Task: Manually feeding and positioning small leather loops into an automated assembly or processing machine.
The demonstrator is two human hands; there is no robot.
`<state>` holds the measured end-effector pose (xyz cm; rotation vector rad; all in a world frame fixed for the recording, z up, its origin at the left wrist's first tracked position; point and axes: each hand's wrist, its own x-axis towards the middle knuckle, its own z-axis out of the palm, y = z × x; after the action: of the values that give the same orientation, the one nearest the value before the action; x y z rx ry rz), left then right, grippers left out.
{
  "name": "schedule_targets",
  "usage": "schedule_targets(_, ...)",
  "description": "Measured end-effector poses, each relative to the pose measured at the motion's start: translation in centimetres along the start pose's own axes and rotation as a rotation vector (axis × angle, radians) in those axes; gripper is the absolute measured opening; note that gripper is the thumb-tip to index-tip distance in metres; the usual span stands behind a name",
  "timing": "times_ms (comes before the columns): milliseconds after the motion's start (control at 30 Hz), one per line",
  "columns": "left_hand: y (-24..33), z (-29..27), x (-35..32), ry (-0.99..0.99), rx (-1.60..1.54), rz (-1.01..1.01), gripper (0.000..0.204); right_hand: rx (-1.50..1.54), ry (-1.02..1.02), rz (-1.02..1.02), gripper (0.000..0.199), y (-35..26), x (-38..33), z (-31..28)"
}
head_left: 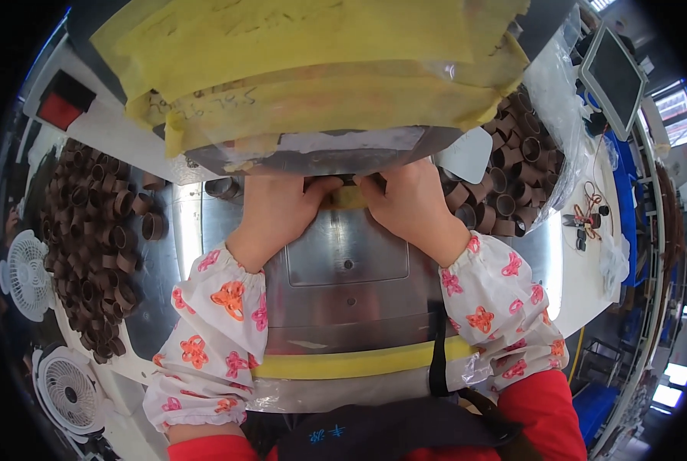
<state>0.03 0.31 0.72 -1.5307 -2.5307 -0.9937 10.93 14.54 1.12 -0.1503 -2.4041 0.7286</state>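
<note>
My left hand (pixel 277 209) and my right hand (pixel 406 201) reach under the front edge of a machine head (pixel 320 161) covered in yellow tape. The thumbs point toward each other across a small gap, while the other fingers curl out of sight beneath the head. Both hands look closed; what they grip there is hidden. Between and just below the thumbs is a yellowish patch (pixel 349 198) on the metal machine bed (pixel 349 253). Brown rings, short tube pieces, lie in a heap on the left (pixel 97 230) and another on the right (pixel 505 169).
A pale rounded plate (pixel 468 154) stands beside my right hand. Yellow tape (pixel 366 363) runs along the bed's near edge. Clear plastic sheeting (pixel 559 92) borders the right heap. A tilted screen (pixel 612 81) stands far right; two white fans (pixel 68 390) are at left.
</note>
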Motion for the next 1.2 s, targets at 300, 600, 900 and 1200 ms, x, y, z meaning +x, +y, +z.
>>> schedule_targets(300,0.3,0.1,0.2,0.034,0.016,0.015,0.017,-0.051,-0.012,0.018,0.006,-0.4,-0.1,-0.5)
schedule_targets(600,0.0,1.0,1.1,0.128,0.073,0.117,0.021,0.046,0.014,-0.084,0.007,1.3,0.0,-0.7)
schedule_targets(900,0.4,-3.1,-7.8,-0.001,-0.003,0.146,0.020,0.330,-0.255,-0.013,0.015,-3.3,-4.6,1.2)
schedule_targets(1200,-0.7,-3.0,-8.4,0.279,-0.122,0.120,0.012,0.356,-0.269,-0.057,0.012,-3.3,-4.6,0.7)
